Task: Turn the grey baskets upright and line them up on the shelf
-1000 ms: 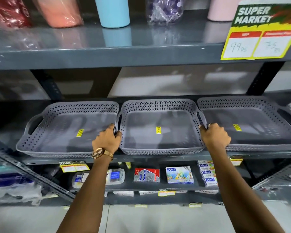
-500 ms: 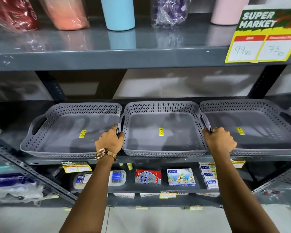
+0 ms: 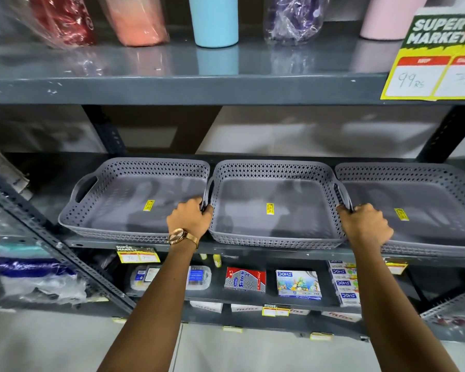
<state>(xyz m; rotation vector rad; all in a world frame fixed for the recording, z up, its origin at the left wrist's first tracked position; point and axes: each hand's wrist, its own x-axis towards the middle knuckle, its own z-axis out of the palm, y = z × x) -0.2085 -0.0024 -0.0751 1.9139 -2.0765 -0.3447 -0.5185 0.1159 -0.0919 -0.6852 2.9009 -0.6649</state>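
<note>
Three shallow grey perforated baskets stand upright side by side on the middle shelf (image 3: 253, 248). The left basket (image 3: 110, 208) and the right basket (image 3: 427, 205) flank the middle basket (image 3: 274, 234). Each has a small yellow sticker on its floor. My left hand (image 3: 189, 218), with a gold watch on the wrist, grips the middle basket's left handle. My right hand (image 3: 365, 224) grips its right handle. The handles overlap the rims of the neighbouring baskets.
Above, a grey shelf (image 3: 172, 84) carries wrapped bottles and a blue tumbler (image 3: 215, 20), with a yellow price sign (image 3: 435, 63) at the right. Below lie stationery boxes (image 3: 297, 284). A slanted metal rack (image 3: 51, 242) stands at the left.
The camera view has drifted, so the shelf sits slightly lower and to the right in frame. Both hands keep their grip on the middle basket's handles; the baskets stay in a row.
</note>
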